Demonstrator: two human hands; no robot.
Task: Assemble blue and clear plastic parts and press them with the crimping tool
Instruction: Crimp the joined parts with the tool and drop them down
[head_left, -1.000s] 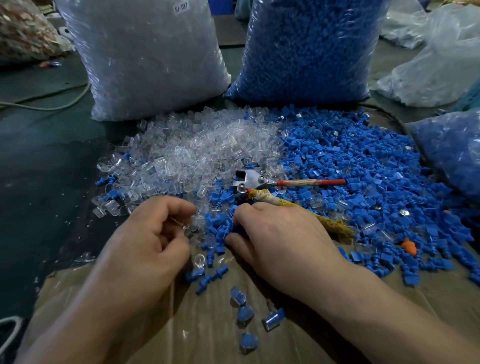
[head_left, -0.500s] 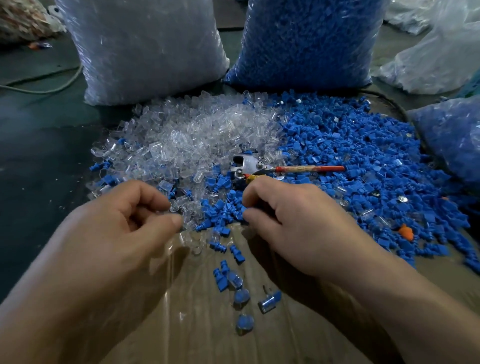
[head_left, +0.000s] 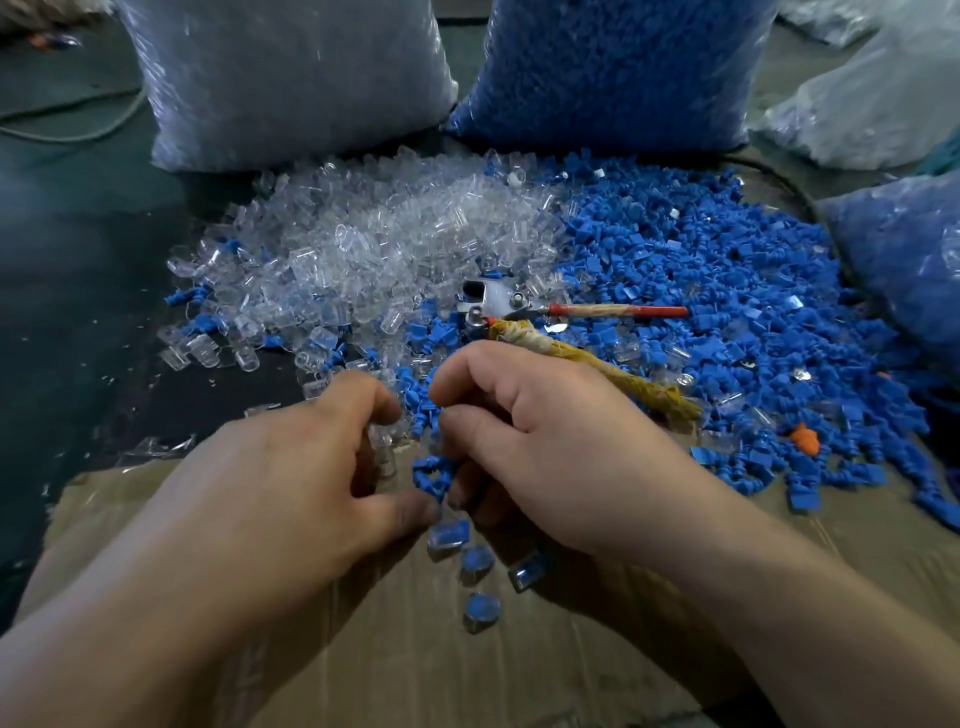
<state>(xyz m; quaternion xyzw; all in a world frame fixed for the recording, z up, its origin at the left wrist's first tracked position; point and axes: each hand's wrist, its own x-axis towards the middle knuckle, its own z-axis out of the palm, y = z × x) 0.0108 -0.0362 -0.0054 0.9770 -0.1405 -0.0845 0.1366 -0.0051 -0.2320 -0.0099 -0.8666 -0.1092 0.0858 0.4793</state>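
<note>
A heap of clear plastic parts (head_left: 374, 260) lies at centre left, and a heap of blue plastic parts (head_left: 727, 291) spreads to the right. The crimping tool (head_left: 498, 306), with one red handle and one yellow-wrapped handle, rests between the heaps. My left hand (head_left: 306, 478) holds a clear part (head_left: 384, 452) in its curled fingers. My right hand (head_left: 550, 447) pinches a blue part (head_left: 434, 475) right beside it. Several assembled blue-and-clear pieces (head_left: 478, 564) lie on the cardboard (head_left: 519, 675) under my hands.
A big bag of clear parts (head_left: 291, 78) and a big bag of blue parts (head_left: 613, 67) stand behind the heaps. More plastic bags (head_left: 883, 93) sit at the right. An orange piece (head_left: 805, 439) lies among the blue parts. Dark floor (head_left: 67, 286) lies to the left.
My hands have drawn together over the near edge of the heaps, so the clear part and the blue part now sit almost touching. The tool has not moved.
</note>
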